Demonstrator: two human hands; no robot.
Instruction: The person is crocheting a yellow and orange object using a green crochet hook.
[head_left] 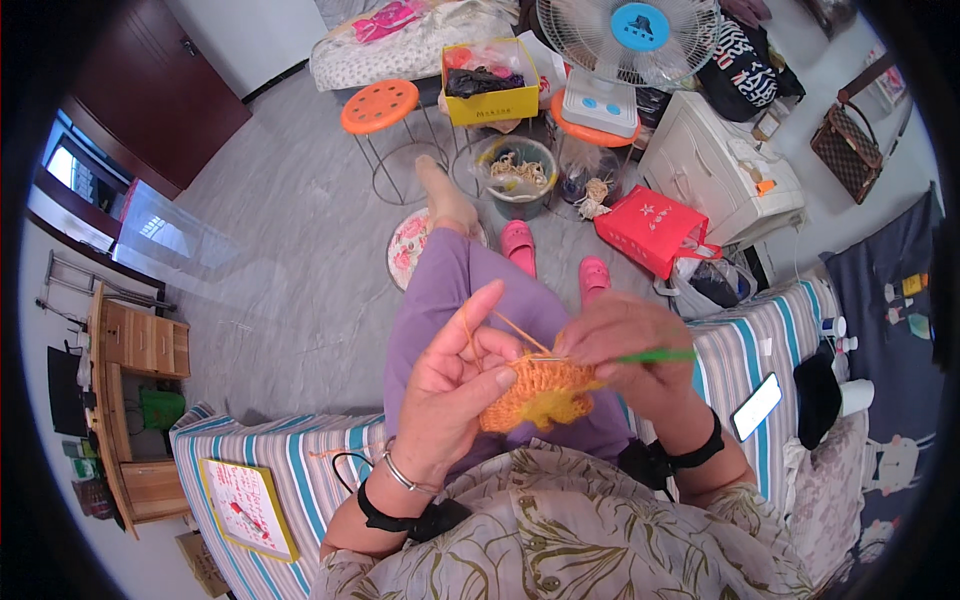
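Note:
In front of my lap is a small piece of crochet work (538,393), orange with a yellow middle. My left hand (455,385) pinches its left edge between thumb and fingers, the index finger raised with orange yarn (513,327) looped round it. The yarn runs down to the top edge of the piece. My right hand (632,350) closes round a crochet hook with a green handle (655,356). Its thin metal shaft lies along the top edge of the work. The hook's very tip is too small to make out.
A striped bed (745,350) lies under me, with a phone (757,407) at my right and a white board (248,508) at my left. Ahead are an orange stool (380,106), a yellow box (490,100), a bucket (520,205), a fan (575,45) and a red bag (652,228).

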